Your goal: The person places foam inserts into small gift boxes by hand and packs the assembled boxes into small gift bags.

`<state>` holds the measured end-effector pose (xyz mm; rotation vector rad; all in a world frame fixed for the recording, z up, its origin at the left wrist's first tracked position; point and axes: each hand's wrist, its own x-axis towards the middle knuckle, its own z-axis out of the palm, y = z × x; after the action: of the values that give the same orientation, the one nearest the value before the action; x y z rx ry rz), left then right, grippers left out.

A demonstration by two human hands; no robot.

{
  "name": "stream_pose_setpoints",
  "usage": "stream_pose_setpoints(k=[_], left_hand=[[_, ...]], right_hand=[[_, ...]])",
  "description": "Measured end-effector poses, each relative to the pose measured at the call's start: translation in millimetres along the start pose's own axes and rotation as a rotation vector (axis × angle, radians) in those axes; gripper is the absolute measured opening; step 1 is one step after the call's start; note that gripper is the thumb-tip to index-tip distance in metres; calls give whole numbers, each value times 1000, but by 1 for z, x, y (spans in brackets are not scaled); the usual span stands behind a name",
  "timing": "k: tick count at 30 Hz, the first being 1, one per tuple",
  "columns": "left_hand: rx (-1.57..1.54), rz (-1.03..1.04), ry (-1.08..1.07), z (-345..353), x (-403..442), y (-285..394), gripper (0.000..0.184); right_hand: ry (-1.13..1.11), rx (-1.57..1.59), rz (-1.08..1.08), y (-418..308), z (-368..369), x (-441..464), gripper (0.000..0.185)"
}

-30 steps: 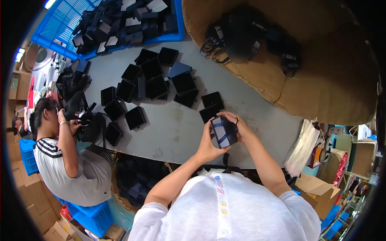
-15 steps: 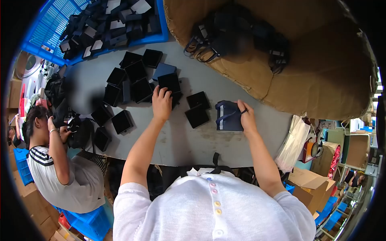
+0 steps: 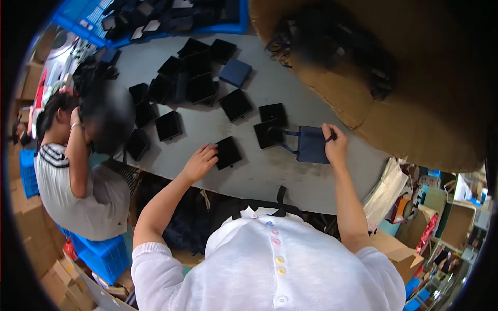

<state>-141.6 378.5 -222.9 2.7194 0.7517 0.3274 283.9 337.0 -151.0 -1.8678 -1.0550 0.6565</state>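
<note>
My left hand (image 3: 203,160) has its fingertips on the left edge of an open black box (image 3: 228,153) that lies on the grey table. In my right hand (image 3: 336,144) is a small navy paper gift bag (image 3: 312,145), gripped at its right end. The bag's ribbon handles stretch out leftward, toward a pair of black boxes (image 3: 272,124). Another open black box (image 3: 236,105) sits a little farther off, beyond the box at my left hand.
A closed navy box (image 3: 235,73) and a cluster of black boxes (image 3: 187,72) lie farther back on the table (image 3: 207,124). Behind them stands a blue crate (image 3: 218,27) of boxes. A large cardboard carton (image 3: 332,98) holds dark bags. A co-worker (image 3: 78,171) sits at left.
My left hand has moved from the box cluster toward me, and a black box now lies at its fingertips. The navy bag has turned so its handles point left. The view has shifted.
</note>
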Motion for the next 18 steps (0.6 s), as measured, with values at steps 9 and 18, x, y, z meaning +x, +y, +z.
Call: stream_pose_setpoints(k=[9, 18], left_hand=[[14, -1159, 684, 82, 56, 85, 87], [-445, -792, 357, -59, 79, 126, 97]], right_hand=[[-1, -44, 23, -17, 16, -18, 31], [-225, 197, 197, -21, 13, -19, 32]])
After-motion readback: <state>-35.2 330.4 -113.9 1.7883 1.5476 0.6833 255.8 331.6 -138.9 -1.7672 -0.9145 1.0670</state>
